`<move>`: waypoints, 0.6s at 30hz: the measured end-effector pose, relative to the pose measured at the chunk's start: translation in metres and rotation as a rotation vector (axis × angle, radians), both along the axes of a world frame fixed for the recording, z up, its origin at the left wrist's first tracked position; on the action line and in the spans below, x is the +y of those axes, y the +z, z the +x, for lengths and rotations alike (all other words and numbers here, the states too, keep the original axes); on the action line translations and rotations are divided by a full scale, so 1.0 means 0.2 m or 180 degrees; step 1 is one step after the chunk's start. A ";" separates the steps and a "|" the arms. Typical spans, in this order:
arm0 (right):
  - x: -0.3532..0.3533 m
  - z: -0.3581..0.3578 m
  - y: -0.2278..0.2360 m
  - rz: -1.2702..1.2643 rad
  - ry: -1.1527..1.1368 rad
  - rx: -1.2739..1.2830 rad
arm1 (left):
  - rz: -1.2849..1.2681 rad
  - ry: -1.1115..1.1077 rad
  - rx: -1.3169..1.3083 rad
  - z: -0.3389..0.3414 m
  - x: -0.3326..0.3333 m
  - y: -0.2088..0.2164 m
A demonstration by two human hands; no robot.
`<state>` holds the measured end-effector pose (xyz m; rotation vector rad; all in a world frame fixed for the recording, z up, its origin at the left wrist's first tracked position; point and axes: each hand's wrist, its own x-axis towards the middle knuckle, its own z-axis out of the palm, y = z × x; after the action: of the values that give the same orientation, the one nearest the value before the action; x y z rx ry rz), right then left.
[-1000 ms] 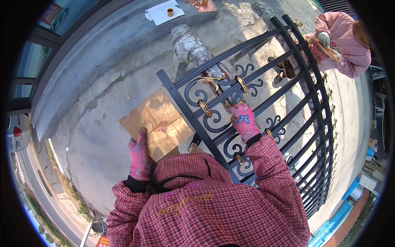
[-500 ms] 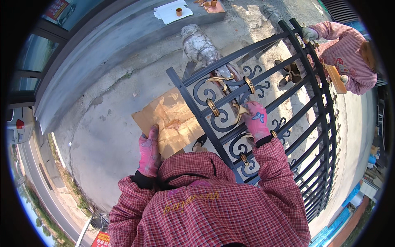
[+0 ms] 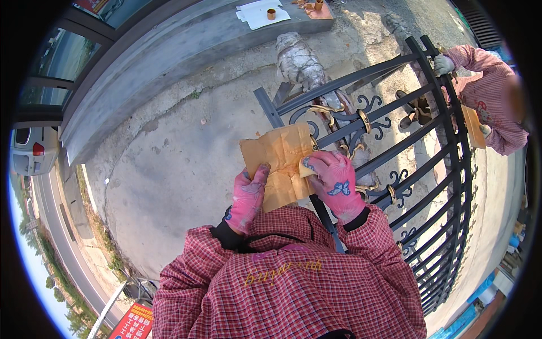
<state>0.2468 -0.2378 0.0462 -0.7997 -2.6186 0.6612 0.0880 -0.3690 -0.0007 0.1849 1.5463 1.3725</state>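
A creased piece of brown cardboard (image 3: 265, 151) with a gold-orange smear is gripped at its left edge by my left hand (image 3: 248, 195), in a pink patterned glove. My right hand (image 3: 340, 183), gloved in the same pink, pinches a small pale-yellow sponge-like pad (image 3: 306, 168) against the smeared right part of the cardboard. Just beyond and to the right is a dark metal fence panel (image 3: 353, 80) with curled scrollwork. Some of its collars (image 3: 364, 121) and leaf shapes are gold. The cardboard and my right hand hide part of the panel's near left end.
At the far right a co-worker (image 3: 491, 96) in a checked top has one gloved hand on the panel and holds a brown board (image 3: 473, 127). A wrapped bundle (image 3: 298, 61) lies beyond the panel. On the ledge, a small cup (image 3: 271, 14) stands on white sheeting (image 3: 254, 16).
My right hand has left the panel's scrollwork and moved left and down to the cardboard with the pad. My left hand has brought the cardboard rightward, in front of the panel. The whole view has shifted.
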 end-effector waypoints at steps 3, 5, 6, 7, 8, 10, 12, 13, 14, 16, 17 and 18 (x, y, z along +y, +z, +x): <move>-0.01 -0.01 0.05 0.0021 -0.0086 0.0128 | -0.0023 0.0046 -0.0045 0.01 0.00 0.03; -0.01 -0.01 0.03 -0.0123 0.0023 0.0130 | -0.0018 -0.0041 0.0054 -0.01 -0.01 0.01; -0.01 0.01 -0.04 -0.0237 0.0145 0.0073 | -0.0037 0.0003 -0.0030 -0.01 -0.01 0.01; -0.01 0.03 -0.08 -0.0353 0.0268 0.0015 | -0.0057 0.0048 -0.0115 0.00 -0.02 0.02; 0.01 0.04 -0.07 -0.0339 -0.0021 0.0053 | -0.0091 0.0127 -0.0200 0.00 -0.04 0.02; 0.07 0.08 -0.03 -0.0315 -0.0593 0.0127 | -0.0172 0.0400 -0.0242 -0.06 -0.06 0.01; 0.15 0.14 -0.03 -0.0596 -0.1000 0.0055 | -0.0182 0.0575 -0.0218 -0.13 -0.10 -0.01; 0.18 0.17 -0.06 -0.0731 -0.1102 0.0103 | -0.0152 0.0616 -0.0299 -0.17 -0.13 -0.03; 0.21 0.18 -0.09 -0.0865 -0.1202 0.0149 | -0.0123 0.0658 -0.0382 -0.20 -0.16 -0.04; 0.25 0.16 -0.15 -0.1164 -0.1149 0.0147 | -0.0130 0.0660 -0.0392 -0.22 -0.19 -0.04; 0.26 0.14 -0.20 -0.0860 -0.0954 0.0125 | -0.0109 0.0688 -0.0362 -0.23 -0.21 -0.06; 0.28 0.12 -0.23 -0.0555 -0.0758 0.0104 | -0.0086 0.0716 -0.0332 -0.24 -0.23 -0.08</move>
<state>0.2703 -0.1820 0.0004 -1.1208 -2.4082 0.8323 0.0401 -0.4153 -0.0177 -0.0791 1.5321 1.5100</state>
